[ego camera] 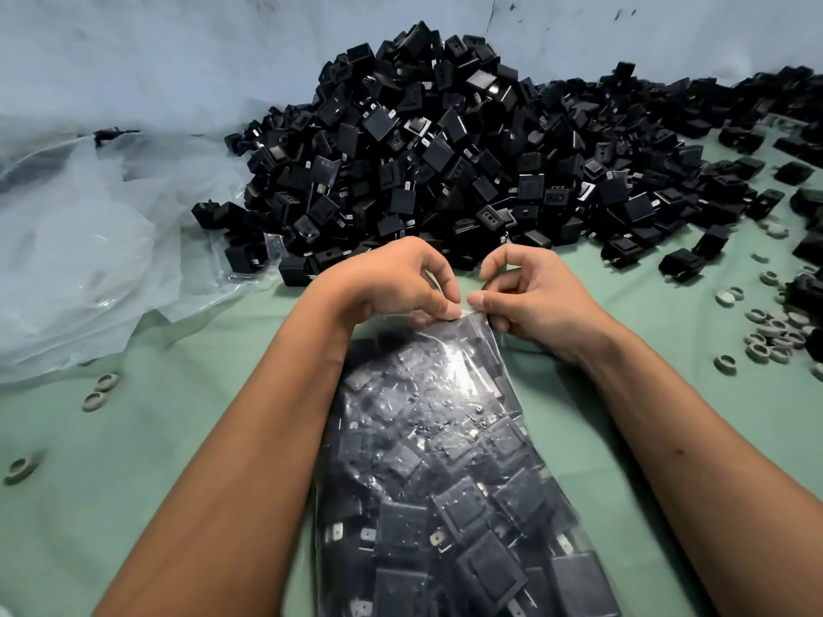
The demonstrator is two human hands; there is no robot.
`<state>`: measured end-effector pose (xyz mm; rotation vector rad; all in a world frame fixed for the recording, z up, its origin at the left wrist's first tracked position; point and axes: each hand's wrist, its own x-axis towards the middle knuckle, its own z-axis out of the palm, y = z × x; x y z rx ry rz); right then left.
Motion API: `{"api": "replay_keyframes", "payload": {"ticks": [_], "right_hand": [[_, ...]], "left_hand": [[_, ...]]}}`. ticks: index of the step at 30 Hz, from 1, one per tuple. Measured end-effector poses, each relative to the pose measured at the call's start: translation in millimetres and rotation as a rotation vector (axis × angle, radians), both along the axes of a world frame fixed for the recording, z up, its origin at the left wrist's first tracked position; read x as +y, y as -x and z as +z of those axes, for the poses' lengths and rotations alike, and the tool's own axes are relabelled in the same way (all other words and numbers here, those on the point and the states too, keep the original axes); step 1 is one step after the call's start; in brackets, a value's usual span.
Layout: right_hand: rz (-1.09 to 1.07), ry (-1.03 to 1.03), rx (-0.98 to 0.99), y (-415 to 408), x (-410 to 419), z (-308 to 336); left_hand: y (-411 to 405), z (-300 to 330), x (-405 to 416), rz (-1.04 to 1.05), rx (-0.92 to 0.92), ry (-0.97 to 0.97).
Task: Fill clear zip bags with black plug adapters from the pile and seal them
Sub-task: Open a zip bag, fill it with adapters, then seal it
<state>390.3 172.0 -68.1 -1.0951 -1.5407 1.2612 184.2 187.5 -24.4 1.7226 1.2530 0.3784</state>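
A clear zip bag (445,460) packed with black plug adapters lies on the green table between my forearms, its mouth pointing away from me. My left hand (392,278) and my right hand (539,296) meet at the bag's top edge, each pinching the zip strip between thumb and fingers. Just beyond my hands rises the big pile of black plug adapters (445,162), spreading to the right along the wall.
Crumpled clear plastic sheeting (84,242) covers the left side of the green table (178,438). Several small grey rings (772,334) are scattered at the right, with a few more grey rings (100,391) at the left. A pale wall stands behind the pile.
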Motion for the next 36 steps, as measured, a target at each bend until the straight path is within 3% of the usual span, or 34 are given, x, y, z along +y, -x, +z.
{"api": "replay_keyframes", "payload": {"ticks": [4,8,18,24,36], "right_hand": [[-0.008,-0.016,0.004,1,0,-3],[-0.008,-0.018,0.022,0,0,-4],[-0.033,-0.009,0.06,1,-3,-1],[-0.019,-0.029,-0.121,1,-7,5],[0.021,0.078,0.019,-1,-10,12]], "left_hand": [[-1,1,0,0.042,0.081,-0.047],[-6,-2,-1,0.06,0.044,-0.068],[-6,-4,4,-0.071,0.169,-0.089],[-6,-7,4,-0.138,0.105,-0.128],[-4,-5,4,-0.189,0.126,-0.136]]}}
